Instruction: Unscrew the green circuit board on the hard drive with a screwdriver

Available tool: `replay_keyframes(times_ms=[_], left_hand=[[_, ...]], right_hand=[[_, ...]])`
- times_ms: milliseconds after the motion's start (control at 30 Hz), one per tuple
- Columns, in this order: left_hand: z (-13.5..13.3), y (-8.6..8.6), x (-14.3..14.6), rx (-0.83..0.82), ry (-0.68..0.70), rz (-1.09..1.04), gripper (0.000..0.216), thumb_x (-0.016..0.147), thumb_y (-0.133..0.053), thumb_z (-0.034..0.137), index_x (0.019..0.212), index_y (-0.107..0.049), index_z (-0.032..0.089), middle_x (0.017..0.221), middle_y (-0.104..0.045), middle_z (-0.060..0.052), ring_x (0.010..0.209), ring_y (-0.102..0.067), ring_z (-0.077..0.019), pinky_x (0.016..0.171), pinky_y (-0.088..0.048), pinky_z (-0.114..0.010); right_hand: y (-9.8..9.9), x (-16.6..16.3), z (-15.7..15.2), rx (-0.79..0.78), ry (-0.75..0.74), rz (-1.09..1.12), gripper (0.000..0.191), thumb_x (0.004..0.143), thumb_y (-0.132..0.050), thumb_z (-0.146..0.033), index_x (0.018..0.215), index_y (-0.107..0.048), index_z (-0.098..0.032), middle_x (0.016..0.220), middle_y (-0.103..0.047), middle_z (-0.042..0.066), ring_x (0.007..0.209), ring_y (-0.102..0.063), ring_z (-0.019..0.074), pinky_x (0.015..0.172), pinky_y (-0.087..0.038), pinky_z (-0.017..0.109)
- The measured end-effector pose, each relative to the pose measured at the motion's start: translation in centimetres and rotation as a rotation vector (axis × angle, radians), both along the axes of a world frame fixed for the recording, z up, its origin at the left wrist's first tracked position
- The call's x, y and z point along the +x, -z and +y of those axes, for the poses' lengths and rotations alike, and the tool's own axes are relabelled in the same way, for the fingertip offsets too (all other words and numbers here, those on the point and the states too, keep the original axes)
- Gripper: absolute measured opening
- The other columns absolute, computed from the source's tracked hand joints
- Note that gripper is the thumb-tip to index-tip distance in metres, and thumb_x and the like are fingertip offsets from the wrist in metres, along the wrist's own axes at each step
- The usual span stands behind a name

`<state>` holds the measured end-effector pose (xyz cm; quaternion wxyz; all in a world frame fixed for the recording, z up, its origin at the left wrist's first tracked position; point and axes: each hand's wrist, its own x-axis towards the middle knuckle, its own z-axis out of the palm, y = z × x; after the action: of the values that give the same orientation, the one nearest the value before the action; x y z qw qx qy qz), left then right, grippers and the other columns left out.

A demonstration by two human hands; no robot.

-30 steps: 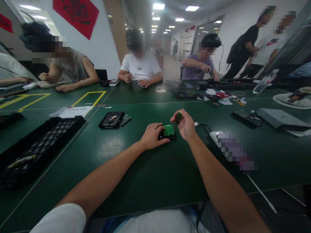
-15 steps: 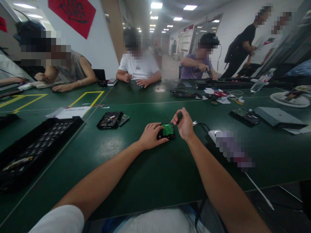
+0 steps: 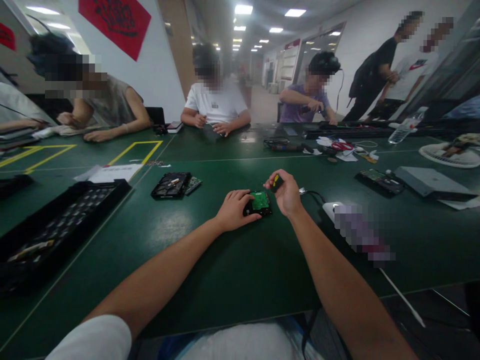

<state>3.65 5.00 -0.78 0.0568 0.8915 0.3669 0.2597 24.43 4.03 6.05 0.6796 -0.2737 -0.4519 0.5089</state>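
Note:
A hard drive [image 3: 261, 201] lies on the green table with its green circuit board facing up. My left hand [image 3: 235, 212] grips its left side, fingers over the far part and thumb along the near edge. Just right of the drive, my right hand [image 3: 288, 194] is closed round the black and yellow handle of a small screwdriver [image 3: 277, 183]. Its short tip points left and sits above the drive's far right corner; whether it touches anything I cannot tell.
To the left lie another drive-like black part [image 3: 170, 185], a loose circuit board [image 3: 193, 185] and a long black tray [image 3: 63, 220]. On the right are a white power strip [image 3: 330, 210], a grey metal box [image 3: 431, 182] and another drive [image 3: 380, 182]. People sit across the table [image 3: 210, 265].
The screwdriver handle has turned in my right hand, showing more of its yellow part. My left hand stays on the hard drive, and the whole view has shifted slightly.

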Motion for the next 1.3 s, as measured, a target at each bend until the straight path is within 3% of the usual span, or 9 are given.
replay_keyframes(times_ms=[333,533,667,1000,1200,1300], left_hand=[[0.10,0.04,0.00,0.005,-0.001,-0.001,0.067,0.091,-0.074,0.071,0.135,-0.064,0.023,0.151,-0.060,-0.017,0.141,-0.055,-0.0386,0.120,-0.040,-0.059],[0.10,0.04,-0.05,0.001,0.003,-0.009,0.067,0.090,-0.075,0.071,0.136,-0.064,0.022,0.151,-0.060,-0.017,0.141,-0.055,-0.0384,0.120,-0.040,-0.059],[0.06,-0.01,-0.06,-0.001,0.001,-0.005,0.066,0.091,-0.074,0.070,0.136,-0.064,0.023,0.151,-0.060,-0.017,0.141,-0.054,-0.0378,0.120,-0.040,-0.059],[0.21,0.26,-0.01,0.008,-0.001,-0.003,0.067,0.091,-0.074,0.072,0.136,-0.065,0.023,0.151,-0.060,-0.017,0.142,-0.055,-0.0377,0.120,-0.040,-0.058],[0.12,0.16,-0.06,0.010,0.002,-0.003,0.068,0.091,-0.073,0.072,0.137,-0.064,0.023,0.151,-0.060,-0.017,0.142,-0.054,-0.0379,0.120,-0.040,-0.059],[0.10,0.13,-0.06,0.007,-0.001,-0.005,0.069,0.090,-0.073,0.072,0.137,-0.064,0.022,0.151,-0.060,-0.017,0.142,-0.054,-0.0379,0.120,-0.040,-0.058]], right_hand=[[-0.04,-0.26,0.01,-0.041,0.097,0.012,0.036,0.082,-0.087,-0.050,0.089,-0.062,-0.026,0.077,-0.063,-0.006,0.072,-0.065,0.0139,0.074,-0.054,0.029],[-0.32,-0.06,-0.06,-0.006,0.035,0.038,0.033,0.094,-0.070,-0.055,0.084,-0.065,-0.024,0.073,-0.063,-0.001,0.073,-0.065,0.0168,0.076,-0.055,0.033],[-0.41,-0.10,-0.11,-0.029,0.000,0.067,0.039,0.097,-0.062,-0.059,0.079,-0.064,-0.024,0.064,-0.054,-0.003,0.063,-0.059,0.0160,0.072,-0.055,0.034],[0.03,-0.50,-0.07,-0.033,0.114,0.001,0.039,0.083,-0.087,-0.051,0.089,-0.058,-0.026,0.073,-0.063,-0.007,0.064,-0.062,0.0128,0.072,-0.054,0.030],[-0.31,-0.30,-0.21,0.009,0.040,0.012,0.030,0.092,-0.076,-0.052,0.086,-0.062,-0.025,0.074,-0.065,-0.004,0.068,-0.065,0.0155,0.074,-0.055,0.032],[-0.39,-0.25,-0.20,-0.012,0.023,0.001,0.035,0.095,-0.069,-0.057,0.082,-0.067,-0.024,0.074,-0.064,-0.001,0.068,-0.065,0.0166,0.073,-0.055,0.033]])
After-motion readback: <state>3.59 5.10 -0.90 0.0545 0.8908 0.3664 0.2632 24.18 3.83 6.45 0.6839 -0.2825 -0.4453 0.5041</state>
